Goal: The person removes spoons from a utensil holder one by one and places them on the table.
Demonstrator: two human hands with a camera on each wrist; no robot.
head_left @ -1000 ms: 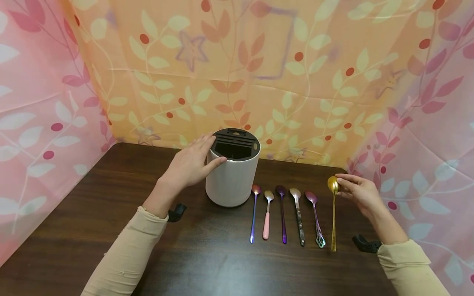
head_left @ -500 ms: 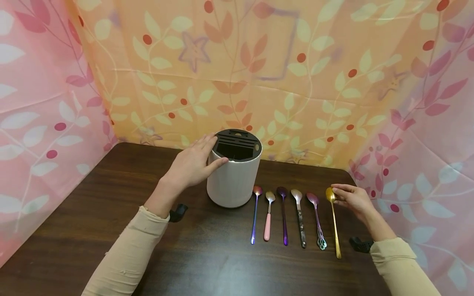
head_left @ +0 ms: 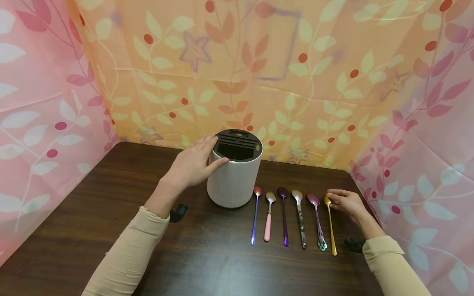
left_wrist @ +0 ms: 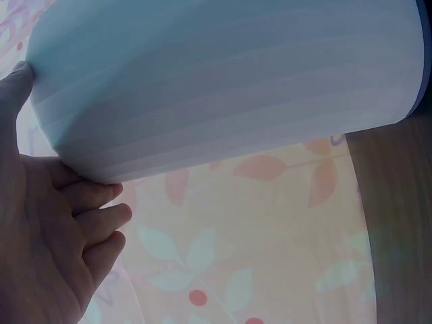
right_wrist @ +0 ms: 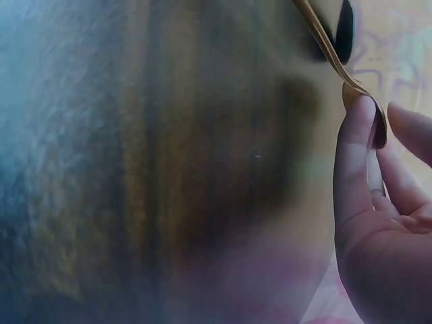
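Observation:
In the head view, my left hand (head_left: 190,164) rests on the near left rim of a white cylindrical holder (head_left: 234,185). Its fingers lie fairly straight along the rim, with the thumb across the front. The left wrist view has thumb and fingers at the rim end of the holder (left_wrist: 223,94). At the right, my right hand (head_left: 348,204) pinches a gold spoon (head_left: 331,230) by its bowl between thumb and fingers, the handle toward me. Close beside it lies a purple spoon with an ornate handle (head_left: 319,232). The right wrist view shows fingertips partly covering the gold bowl.
The holder's black slotted top (head_left: 237,142) has one larger opening. Left of the purple spoon lie a dark-handled spoon (head_left: 302,230), a violet spoon (head_left: 285,230), a pink-handled spoon (head_left: 267,230) and a blue-purple spoon (head_left: 254,226). Patterned cloth (head_left: 237,61) encloses the wooden table (head_left: 222,263).
My right hand has brought the gold spoon lower and slightly left, closer to the ornate spoon. The left hand stays on the holder; the head view has shifted slightly.

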